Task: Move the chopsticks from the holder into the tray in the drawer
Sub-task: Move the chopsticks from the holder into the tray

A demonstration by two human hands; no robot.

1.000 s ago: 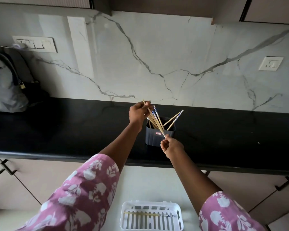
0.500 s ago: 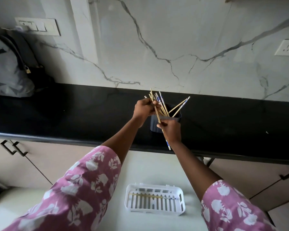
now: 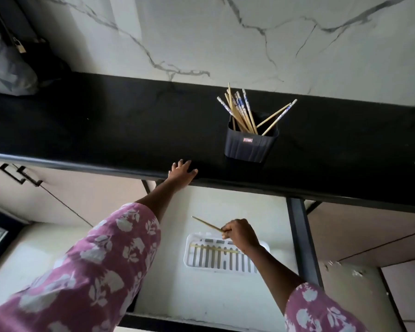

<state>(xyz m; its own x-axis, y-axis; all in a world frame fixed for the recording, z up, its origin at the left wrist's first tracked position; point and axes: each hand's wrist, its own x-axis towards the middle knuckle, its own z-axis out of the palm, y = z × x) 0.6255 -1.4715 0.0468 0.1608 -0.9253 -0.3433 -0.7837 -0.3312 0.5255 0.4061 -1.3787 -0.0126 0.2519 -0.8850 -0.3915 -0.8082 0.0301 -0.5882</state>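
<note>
Grey fabric of a bag [image 3: 7, 68] slumps at the far left of the black table [image 3: 130, 130], beneath a veined marble wall [image 3: 201, 32]. Further along, the left hand [image 3: 181, 172] rests on the table's front edge, fingers spread, holding nothing. Lower down, over the open drawer [image 3: 168, 291], the right hand [image 3: 240, 233] pinches a single chopstick [image 3: 206, 222] just above the white slatted tray [image 3: 188, 257], where a second chopstick [image 3: 211, 248] lies lengthwise. Rightmost, the dark holder [image 3: 250, 146] stands upright on the table, more chopsticks [image 3: 242, 111] fanning from its top.
</note>
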